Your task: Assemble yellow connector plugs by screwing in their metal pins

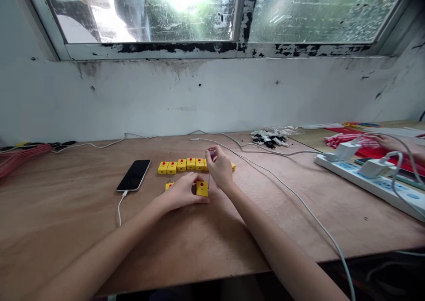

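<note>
Between the thumb and fingers of my left hand (184, 191) is a yellow block (202, 189) with a red round spot on its face. My right hand (218, 164) pinches the top of a thin upright screwdriver-like tool (212, 152); its slim shaft runs down beside the block's right edge. Behind my hands stands a row of several similar yellow blocks (181, 164) with red spots, its right part partly covered by my right hand. Another yellow block (169, 186) shows behind my left hand, mostly hidden.
A phone (133, 175) on a white cable lies left. White cables cross the table (83, 212). Black and white pieces (269, 138) lie at the back. At right are a power strip (372, 177), red material and another person's hand (392, 144). Red strands (23, 157) lie far left.
</note>
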`<control>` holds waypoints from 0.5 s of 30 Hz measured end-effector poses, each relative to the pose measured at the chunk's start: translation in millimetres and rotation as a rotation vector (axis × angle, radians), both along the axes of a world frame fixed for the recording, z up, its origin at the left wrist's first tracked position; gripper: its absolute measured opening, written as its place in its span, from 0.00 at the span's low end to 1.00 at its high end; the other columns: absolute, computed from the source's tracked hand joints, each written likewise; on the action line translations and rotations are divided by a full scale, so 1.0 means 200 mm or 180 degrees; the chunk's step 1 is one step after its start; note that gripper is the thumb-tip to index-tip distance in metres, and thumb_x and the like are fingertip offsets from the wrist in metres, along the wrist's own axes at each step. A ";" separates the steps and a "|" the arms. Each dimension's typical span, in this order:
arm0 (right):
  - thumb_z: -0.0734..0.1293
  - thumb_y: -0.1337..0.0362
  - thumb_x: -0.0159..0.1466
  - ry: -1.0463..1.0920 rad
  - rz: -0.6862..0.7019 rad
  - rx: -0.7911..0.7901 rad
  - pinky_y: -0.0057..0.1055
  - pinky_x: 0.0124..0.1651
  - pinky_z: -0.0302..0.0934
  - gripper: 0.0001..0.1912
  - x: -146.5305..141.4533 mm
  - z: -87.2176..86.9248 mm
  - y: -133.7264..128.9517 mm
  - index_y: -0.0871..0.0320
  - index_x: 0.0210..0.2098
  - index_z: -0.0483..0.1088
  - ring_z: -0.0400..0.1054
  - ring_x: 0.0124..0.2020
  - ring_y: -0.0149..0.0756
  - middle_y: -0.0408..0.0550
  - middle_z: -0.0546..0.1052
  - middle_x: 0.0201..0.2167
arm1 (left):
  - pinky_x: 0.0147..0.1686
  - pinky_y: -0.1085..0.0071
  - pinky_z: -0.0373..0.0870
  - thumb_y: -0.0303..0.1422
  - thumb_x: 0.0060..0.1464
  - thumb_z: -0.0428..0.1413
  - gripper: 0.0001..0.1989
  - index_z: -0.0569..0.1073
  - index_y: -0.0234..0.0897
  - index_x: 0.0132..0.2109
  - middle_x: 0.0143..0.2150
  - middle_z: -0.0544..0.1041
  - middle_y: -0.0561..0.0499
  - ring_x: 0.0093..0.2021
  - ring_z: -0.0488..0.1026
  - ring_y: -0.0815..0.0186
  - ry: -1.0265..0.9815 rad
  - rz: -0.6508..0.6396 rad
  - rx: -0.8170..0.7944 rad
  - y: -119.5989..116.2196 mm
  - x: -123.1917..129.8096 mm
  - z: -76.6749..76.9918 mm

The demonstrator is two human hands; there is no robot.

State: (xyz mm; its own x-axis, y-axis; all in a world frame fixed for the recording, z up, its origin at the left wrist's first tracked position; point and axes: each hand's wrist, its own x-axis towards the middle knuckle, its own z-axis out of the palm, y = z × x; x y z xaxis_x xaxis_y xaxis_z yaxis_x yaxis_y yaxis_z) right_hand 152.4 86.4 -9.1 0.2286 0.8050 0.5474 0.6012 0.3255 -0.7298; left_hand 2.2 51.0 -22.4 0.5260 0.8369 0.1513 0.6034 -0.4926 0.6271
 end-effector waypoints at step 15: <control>0.55 0.55 0.66 0.0485 0.0286 0.0788 0.25 0.26 0.55 0.12 -0.03 0.08 -0.07 0.55 0.38 0.62 0.60 0.20 0.28 0.39 0.67 0.23 | 0.39 0.65 0.64 0.51 0.40 0.62 0.26 0.71 0.42 0.43 0.42 0.71 0.51 0.43 0.69 0.55 0.0987 0.0300 0.0158 -0.04 0.02 0.09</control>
